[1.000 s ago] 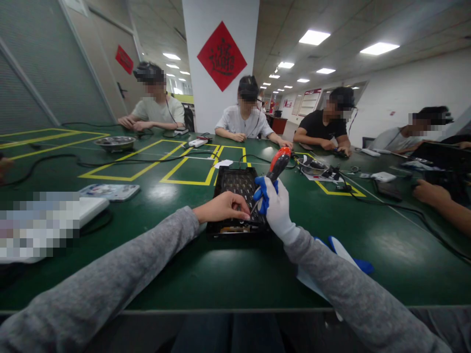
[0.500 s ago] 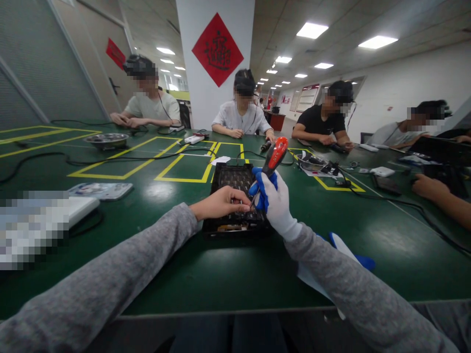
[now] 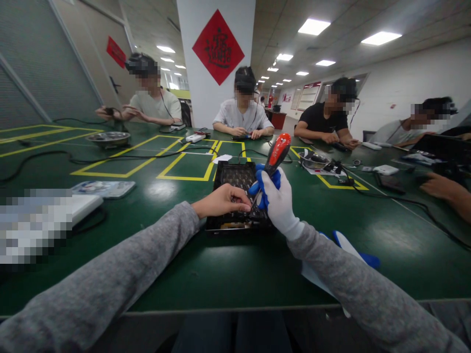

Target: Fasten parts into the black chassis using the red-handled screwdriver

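Observation:
In my right hand [image 3: 280, 200], which wears a white and blue glove, is a screwdriver [image 3: 278, 153] with a red and black handle. It is tilted, handle up to the right, its shaft pointing down at a black case [image 3: 235, 172]. The case lies on the green table, with rows of small shapes inside and a yellowish strip near its front edge. My bare left hand [image 3: 225, 200] reaches over the case, thumb and fingers pinched beside the screwdriver's tip. What the pinch holds, if anything, is too small to make out.
A white and blue glove [image 3: 355, 252] lies by my right forearm. Left stand a blurred white box [image 3: 83, 208], a flat packet [image 3: 105, 189] and a metal bowl [image 3: 108, 139]. Black cables [image 3: 147, 158] cross the table [image 3: 176, 274]. Several people sit around it; one person's hand [image 3: 443, 189] is at right.
My hands hold nearly the same pose at the case, and the view has shifted slightly. Across the table, the person at left has raised a hand, and the middle person's hands have come together.

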A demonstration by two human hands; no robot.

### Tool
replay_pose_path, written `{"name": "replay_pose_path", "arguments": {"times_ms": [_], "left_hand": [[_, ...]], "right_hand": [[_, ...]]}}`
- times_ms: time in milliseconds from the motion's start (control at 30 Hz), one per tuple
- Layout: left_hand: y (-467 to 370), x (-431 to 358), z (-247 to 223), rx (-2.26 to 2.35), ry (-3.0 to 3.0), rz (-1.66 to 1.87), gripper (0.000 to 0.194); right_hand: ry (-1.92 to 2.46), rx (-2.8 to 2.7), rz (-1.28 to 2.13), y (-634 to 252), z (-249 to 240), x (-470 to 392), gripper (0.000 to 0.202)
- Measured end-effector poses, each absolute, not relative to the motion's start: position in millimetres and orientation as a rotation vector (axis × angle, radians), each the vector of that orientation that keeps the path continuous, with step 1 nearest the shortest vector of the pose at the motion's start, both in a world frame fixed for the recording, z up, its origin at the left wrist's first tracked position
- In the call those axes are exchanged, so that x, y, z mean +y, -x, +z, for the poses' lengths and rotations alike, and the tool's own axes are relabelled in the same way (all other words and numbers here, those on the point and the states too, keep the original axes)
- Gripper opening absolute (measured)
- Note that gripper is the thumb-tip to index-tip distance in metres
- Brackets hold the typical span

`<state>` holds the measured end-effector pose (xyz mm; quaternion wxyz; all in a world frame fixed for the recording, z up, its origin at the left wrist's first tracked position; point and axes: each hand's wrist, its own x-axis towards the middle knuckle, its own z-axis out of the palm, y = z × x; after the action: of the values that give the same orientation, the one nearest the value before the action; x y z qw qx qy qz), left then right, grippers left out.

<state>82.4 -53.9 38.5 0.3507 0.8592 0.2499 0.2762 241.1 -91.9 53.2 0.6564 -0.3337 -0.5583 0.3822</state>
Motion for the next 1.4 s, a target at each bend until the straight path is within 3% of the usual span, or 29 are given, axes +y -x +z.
{"name": "replay_pose_path", "arguments": {"times_ms": [1400], "left_hand": [[-86, -53, 35, 0.500, -2.147, 0.605, 0.022]], "right_hand": [[0.747, -1.389, 1.059, -244, 42, -79, 0.041]]}}
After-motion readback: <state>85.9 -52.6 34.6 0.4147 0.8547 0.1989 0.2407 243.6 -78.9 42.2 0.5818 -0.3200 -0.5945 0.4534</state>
